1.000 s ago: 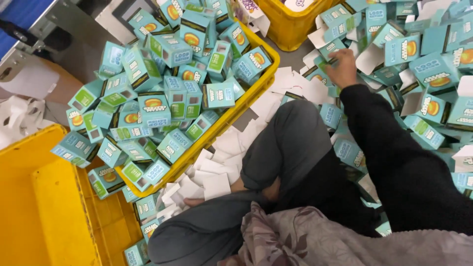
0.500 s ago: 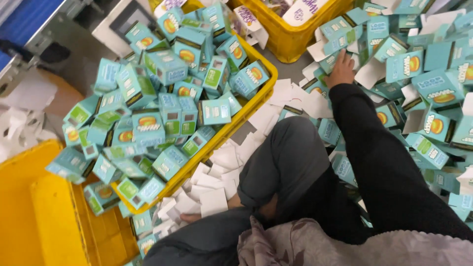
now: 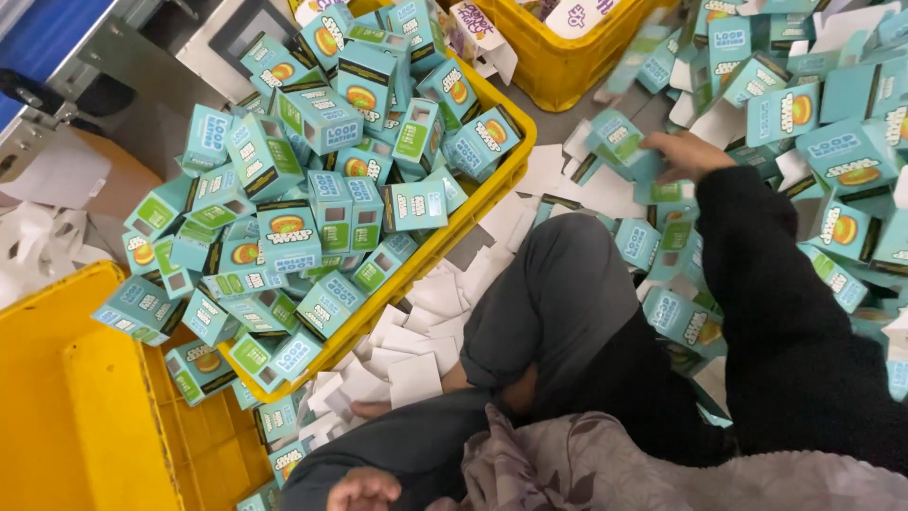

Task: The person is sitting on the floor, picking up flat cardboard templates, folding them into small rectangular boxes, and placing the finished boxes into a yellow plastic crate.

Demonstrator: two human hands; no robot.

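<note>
Far left: empty yellow crate, its inner wall bare, open room inside. Next to it, a second yellow crate heaped over the rim with teal cartons; several hang past its lower edge, onto the empty crate's corner. White card inserts litter the floor strip between that crate's right rim and the bent knee in grey trousers; little bare floor there. Left hand low at bottom edge, by the thigh, fingers curled in, holding nothing that I can see. Third yellow crate at top centre, partly cut off. Right hand out past the knee, black sleeve, fingers pinched on one small teal carton, blurred; carton lifted, just left of the hand, above the inserts and right of the heaped crate's corner. Right side: loose pile of teal cartons on the floor, packed up to the frame edge, no clear gap around the arm
</note>
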